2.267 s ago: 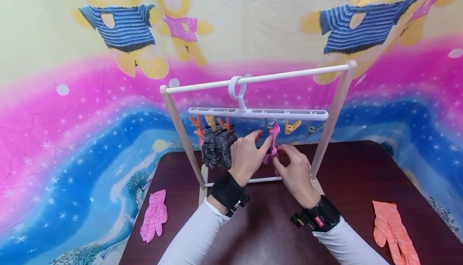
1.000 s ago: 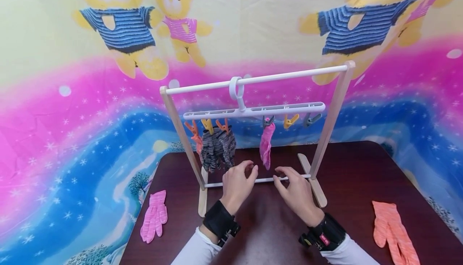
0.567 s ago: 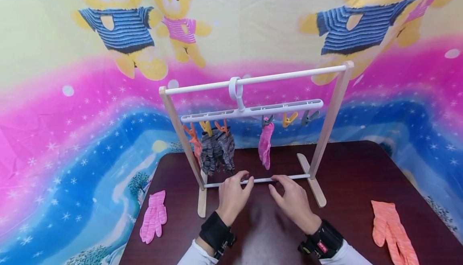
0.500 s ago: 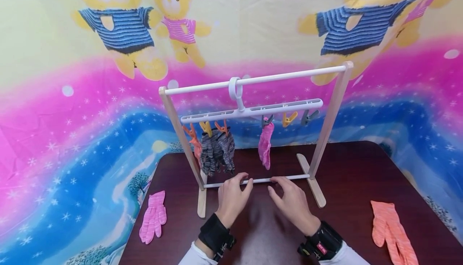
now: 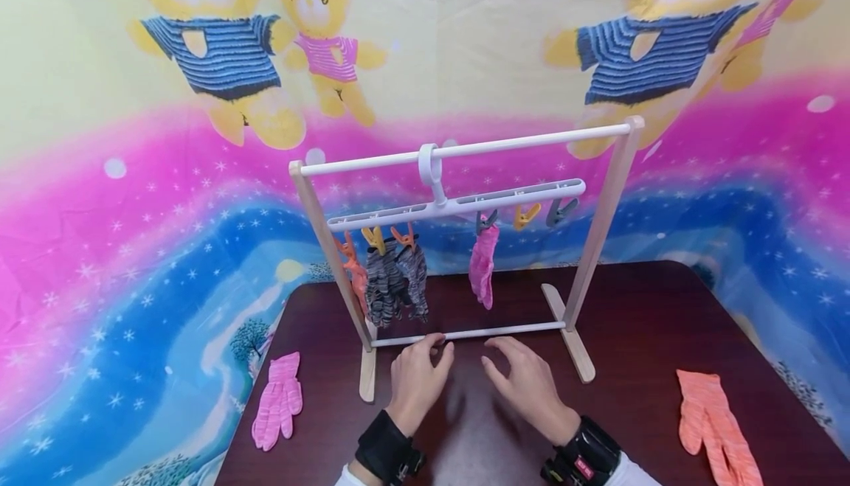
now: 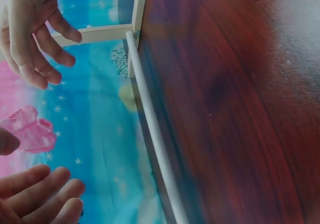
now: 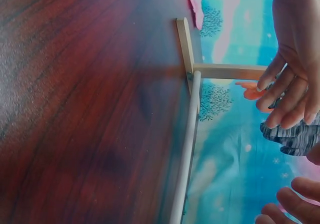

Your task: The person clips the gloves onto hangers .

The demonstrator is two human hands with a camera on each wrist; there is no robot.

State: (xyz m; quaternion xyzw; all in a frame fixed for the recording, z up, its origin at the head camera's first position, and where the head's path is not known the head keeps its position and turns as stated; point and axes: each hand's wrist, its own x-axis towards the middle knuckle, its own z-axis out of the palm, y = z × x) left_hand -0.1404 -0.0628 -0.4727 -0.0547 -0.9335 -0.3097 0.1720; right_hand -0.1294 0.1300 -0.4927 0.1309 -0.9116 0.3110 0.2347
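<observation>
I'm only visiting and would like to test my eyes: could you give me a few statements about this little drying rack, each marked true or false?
1. A grey clip holds the hanging pink item. True.
2. The left hand grips that hanging pink item. False: the left hand holds nothing.
3. The yellow clip just right of the grey clip holds nothing. True.
4. In the head view, the loose orange glove lies left of the loose pink glove. False: the loose orange glove lies far to the right of the loose pink glove.

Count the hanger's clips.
6. Left of the hook: outer orange clip, left yellow clip, inner orange clip. Right of it: inner gray clip, right yellow clip, outer gray clip.
</observation>
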